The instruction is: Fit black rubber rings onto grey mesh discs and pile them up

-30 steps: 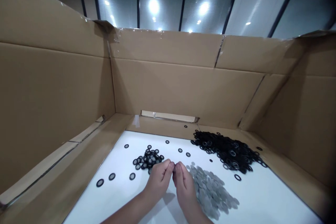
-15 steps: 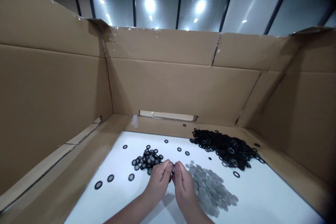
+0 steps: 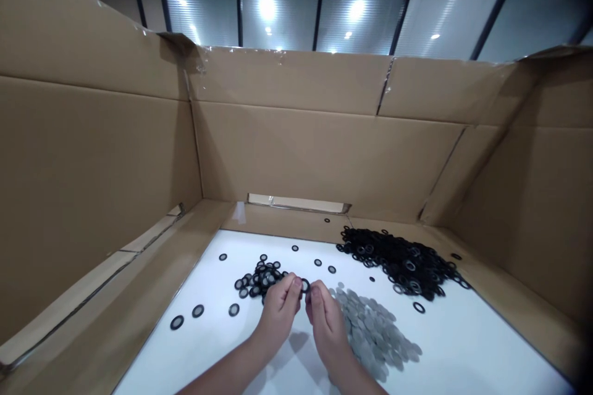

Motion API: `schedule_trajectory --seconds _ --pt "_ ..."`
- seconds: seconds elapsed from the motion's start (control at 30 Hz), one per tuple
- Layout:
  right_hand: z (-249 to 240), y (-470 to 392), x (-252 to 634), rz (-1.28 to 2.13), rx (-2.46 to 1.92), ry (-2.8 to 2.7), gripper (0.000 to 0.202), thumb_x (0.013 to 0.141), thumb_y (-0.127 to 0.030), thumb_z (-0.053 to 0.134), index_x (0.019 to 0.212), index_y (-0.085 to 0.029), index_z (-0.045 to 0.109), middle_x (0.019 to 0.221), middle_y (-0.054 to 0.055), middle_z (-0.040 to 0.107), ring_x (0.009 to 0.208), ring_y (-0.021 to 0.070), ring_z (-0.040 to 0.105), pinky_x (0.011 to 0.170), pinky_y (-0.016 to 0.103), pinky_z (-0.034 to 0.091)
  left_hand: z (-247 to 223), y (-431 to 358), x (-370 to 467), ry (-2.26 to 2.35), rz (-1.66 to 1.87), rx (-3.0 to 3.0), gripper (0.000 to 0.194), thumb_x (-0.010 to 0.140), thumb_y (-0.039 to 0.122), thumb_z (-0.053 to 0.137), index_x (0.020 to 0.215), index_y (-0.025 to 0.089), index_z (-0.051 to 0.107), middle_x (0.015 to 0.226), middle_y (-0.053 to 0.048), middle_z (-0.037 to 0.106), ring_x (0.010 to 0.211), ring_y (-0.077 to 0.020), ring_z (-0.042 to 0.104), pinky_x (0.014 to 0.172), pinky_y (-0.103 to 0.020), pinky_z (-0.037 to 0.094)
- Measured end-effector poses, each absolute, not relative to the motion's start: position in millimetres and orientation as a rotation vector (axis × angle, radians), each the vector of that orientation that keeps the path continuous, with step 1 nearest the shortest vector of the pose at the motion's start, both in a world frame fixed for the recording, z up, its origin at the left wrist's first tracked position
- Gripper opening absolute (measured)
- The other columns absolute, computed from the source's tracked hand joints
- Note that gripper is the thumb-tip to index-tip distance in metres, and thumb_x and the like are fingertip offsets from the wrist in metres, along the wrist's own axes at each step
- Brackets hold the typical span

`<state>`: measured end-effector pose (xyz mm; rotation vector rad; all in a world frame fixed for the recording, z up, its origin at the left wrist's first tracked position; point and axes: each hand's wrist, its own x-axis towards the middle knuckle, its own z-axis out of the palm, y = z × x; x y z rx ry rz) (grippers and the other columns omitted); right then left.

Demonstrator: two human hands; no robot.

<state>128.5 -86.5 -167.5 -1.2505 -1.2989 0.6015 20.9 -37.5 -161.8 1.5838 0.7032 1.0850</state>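
Between the thumb and fingers of my left hand [image 3: 281,307] is a black ring [image 3: 305,286], its flat side turned partly towards me. Its centre looks pale, but I cannot tell whether a disc sits in it. My right hand [image 3: 327,320] is closed in a pinch just right of the ring; whatever its fingertips hold is hidden. Behind my left hand lies a pile of black rings with grey centres [image 3: 262,278]. Beside my right hand spreads a heap of thin grey discs [image 3: 370,330].
A large heap of black rings [image 3: 398,262] lies at the back right. Several grey-centred rings are scattered on the white board [image 3: 208,358], two of them at the left. Tall cardboard walls [image 3: 287,148] enclose the board at the back and both sides.
My hands have parted slightly at the fingertips, and the ring that was mostly hidden between them now shows at my left fingertips. The view has shifted a little.
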Motion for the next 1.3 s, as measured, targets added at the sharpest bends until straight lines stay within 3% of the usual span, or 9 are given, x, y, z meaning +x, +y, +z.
schedule_trajectory --seconds 0.27,0.47,0.63,0.83,1.3 --pt "-154 -89 147 0.586 -1.297 -1.452 0.038 0.102 -0.043 0.032 0.07 -0.023 0.037 0.062 -0.004 0.04 0.058 0.0144 0.041 0.057 0.027 0.032 -146 -33 8 0.611 0.975 1.781 0.048 0.098 0.05 0.038 0.064 0.017 0.047 0.054 0.003 0.041 0.052 -0.0109 0.038 0.054 -0.025 0.029" --pt "-155 -88 152 0.743 -1.228 -1.605 0.036 0.102 -0.043 0.034 0.073 -0.023 0.038 0.062 -0.005 0.036 0.056 0.0132 0.036 0.054 0.027 0.028 -146 -29 7 0.602 1.034 1.907 0.047 0.098 0.044 0.039 0.058 0.019 0.034 0.055 0.003 0.036 0.053 -0.0104 0.036 0.054 -0.025 0.028" --pt "-170 -83 133 0.76 -1.215 -1.33 0.038 0.102 -0.048 0.032 0.073 -0.023 0.035 0.059 -0.007 0.033 0.053 0.012 0.032 0.05 0.026 0.026 -149 -36 15 0.707 1.12 1.872 0.045 0.1 0.039 0.035 0.06 0.018 0.041 0.056 0.002 0.043 0.055 -0.0112 0.042 0.055 -0.024 0.031" --pt "-170 -85 127 0.54 -1.279 -1.354 0.036 0.101 -0.044 0.035 0.073 -0.023 0.036 0.063 -0.005 0.038 0.056 0.0127 0.036 0.054 0.026 0.028 -155 -41 18 0.778 1.173 1.86 0.041 0.1 0.038 0.034 0.063 0.019 0.034 0.057 0.003 0.038 0.054 -0.0107 0.037 0.054 -0.025 0.027" --pt "-171 -87 122 0.575 -1.248 -1.255 0.036 0.102 -0.042 0.032 0.072 -0.023 0.035 0.06 -0.005 0.036 0.053 0.0123 0.035 0.051 0.026 0.027 -156 -47 20 0.826 1.147 1.912 0.038 0.101 0.034 0.032 0.065 0.02 0.032 0.058 0.003 0.037 0.053 -0.011 0.037 0.054 -0.026 0.027"
